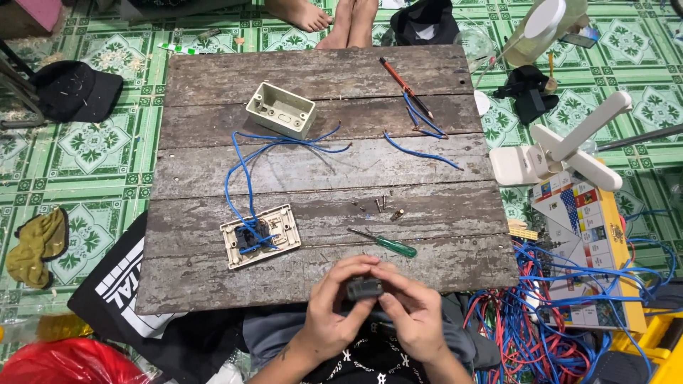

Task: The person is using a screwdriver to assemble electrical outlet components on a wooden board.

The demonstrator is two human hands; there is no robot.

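Note:
My left hand (331,307) and my right hand (411,313) meet at the near edge of a weathered plank board (320,171), and together they hold a small dark grey switch module (364,289) between the fingertips. To the left of them lies a cream switch plate (260,235), face down, with blue wires (242,171) running from it toward a cream wall box (281,109). Just beyond my hands rests a green-handled screwdriver (384,243). Several small screws (380,206) are scattered behind it.
A red and black pencil (405,87) and loose blue wire pieces (421,139) lie at the far right of the board. A tangle of red and blue wires (548,313), a colourful box (587,235) and a white fan stand (562,153) are on the right. Another person's bare feet (334,18) are beyond the board.

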